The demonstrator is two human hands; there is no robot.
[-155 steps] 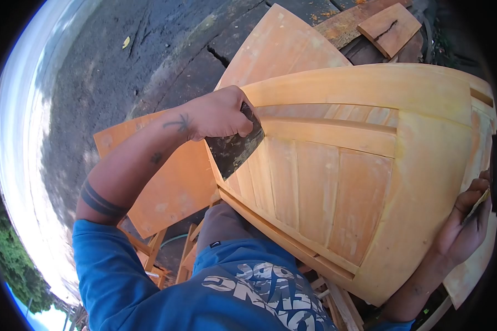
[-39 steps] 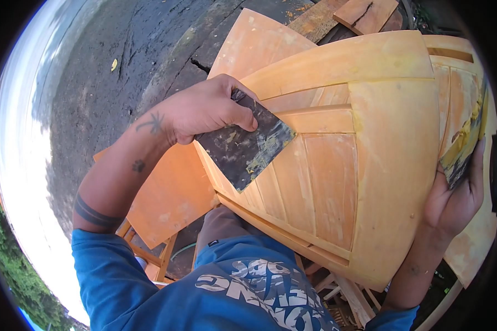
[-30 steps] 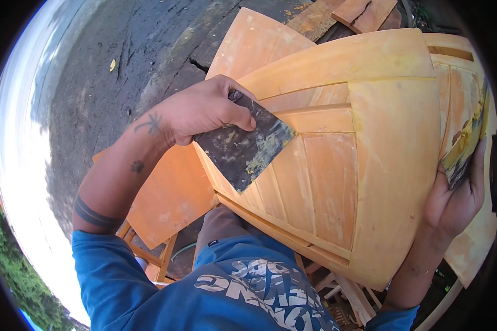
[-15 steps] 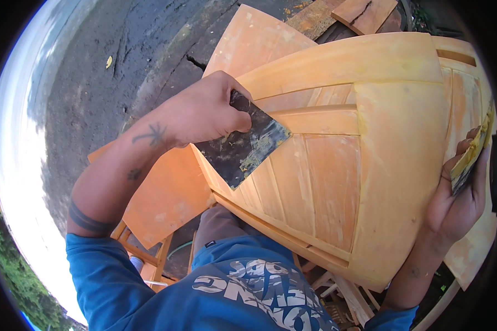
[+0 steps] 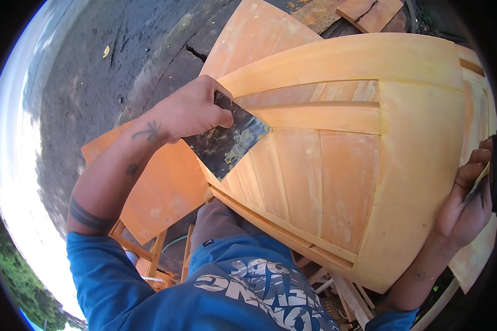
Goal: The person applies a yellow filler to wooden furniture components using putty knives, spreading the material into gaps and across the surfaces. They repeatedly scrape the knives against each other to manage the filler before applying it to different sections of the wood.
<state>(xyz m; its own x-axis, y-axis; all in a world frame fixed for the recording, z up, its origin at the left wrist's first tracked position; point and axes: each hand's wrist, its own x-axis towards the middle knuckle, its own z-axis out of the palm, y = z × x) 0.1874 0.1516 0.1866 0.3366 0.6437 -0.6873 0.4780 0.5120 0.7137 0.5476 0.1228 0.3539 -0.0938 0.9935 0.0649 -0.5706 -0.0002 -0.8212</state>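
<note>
Panelled wooden door (image 5: pixel 419 165): centre to right of frame, long axis seemingly left-right. Dark square sheet (image 5: pixel 229 144): over door's left end, one corner pointing right along door; contact unclear. Left hand (image 5: pixel 196 113): nearer that end, clenched on sheet's upper-left edge, thumb on top. Right hand (image 5: pixel 461 212): right edge of frame, fingers curled around thin yellow-edged piece (image 5: pixel 476 183).

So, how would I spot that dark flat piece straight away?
Find the big, pale framed wooden panel. At its picture-left end, the left hand grips a flat sheet. Its blackish, smeared face sets it apart from the nearby orange board.
</note>
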